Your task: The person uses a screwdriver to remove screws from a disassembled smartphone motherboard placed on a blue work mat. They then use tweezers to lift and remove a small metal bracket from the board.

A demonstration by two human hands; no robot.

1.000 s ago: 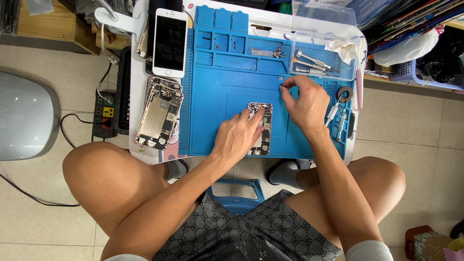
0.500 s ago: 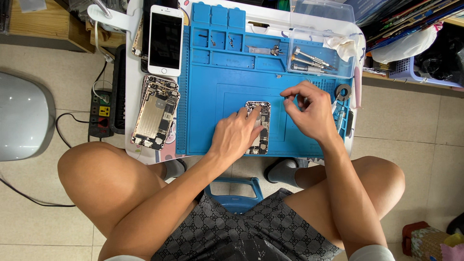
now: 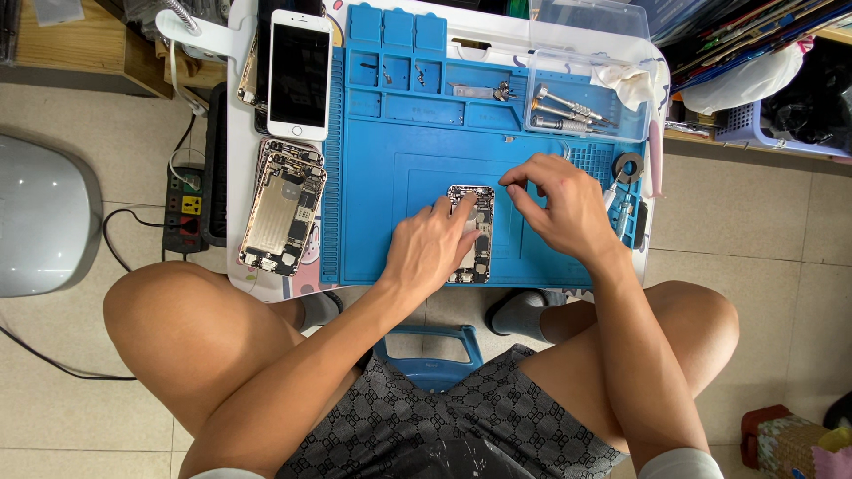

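Here the left hand [image 3: 433, 248] lies flat on the opened phone body [image 3: 472, 232], with the fingers spread loosely over its left side and pressing it down on the blue repair mat [image 3: 399, 177]. The right hand [image 3: 559, 208] hovers just right of the phone's upper corner, with thumb and forefinger pinched together; it seems to hold something very small, but the view is too coarse to tell what. The phone body lies upright in the middle of the mat's flat field, its inner parts facing up.

To the right of the right hand, near the mat's edge, lies a small dark ring [image 3: 629, 167] (maybe a roll of tape). Above it, a clear plastic tray [image 3: 577, 71] holds several metal screwdrivers [image 3: 568, 111] and a crumpled white cloth [image 3: 628, 84]. Left of the mat, on the white worktop [image 3: 238, 177], a second opened phone shell [image 3: 282, 208] lies with its inside up, and above it a white phone with a dark screen [image 3: 299, 73]. On the tiled floor to the left sits a power strip [image 3: 186, 211], and the person's bare knees frame a blue stool [image 3: 430, 355] below.
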